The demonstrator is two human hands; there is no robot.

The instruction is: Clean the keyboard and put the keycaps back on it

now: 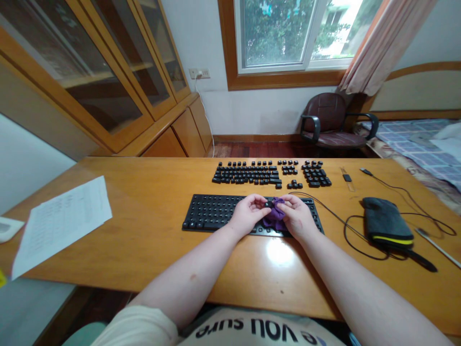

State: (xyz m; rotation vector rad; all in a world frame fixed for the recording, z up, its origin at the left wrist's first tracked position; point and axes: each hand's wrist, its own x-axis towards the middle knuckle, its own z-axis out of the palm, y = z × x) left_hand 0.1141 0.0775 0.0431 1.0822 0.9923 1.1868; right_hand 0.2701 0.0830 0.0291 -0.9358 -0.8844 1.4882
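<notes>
A black keyboard (212, 211) lies on the wooden desk, most of its keycaps off and its sockets bare; a few caps sit at its lower left corner. Above its right half, my left hand (248, 211) pinches a small black keycap (267, 204) between thumb and fingers. My right hand (297, 216) grips a bunched purple cloth (275, 218) against that keycap. Behind the keyboard, the loose keycaps (245, 174) are laid out in rows and blocks. Part of the keyboard is hidden under my hands and the cloth.
At the right are a dark grey cloth with a yellow edge (387, 223), a black cable (345, 226), a keycap puller (346, 178) and a thin white stick (437, 247). Paper sheets (65, 216) lie at the left. A chair (329, 120) stands beyond the desk.
</notes>
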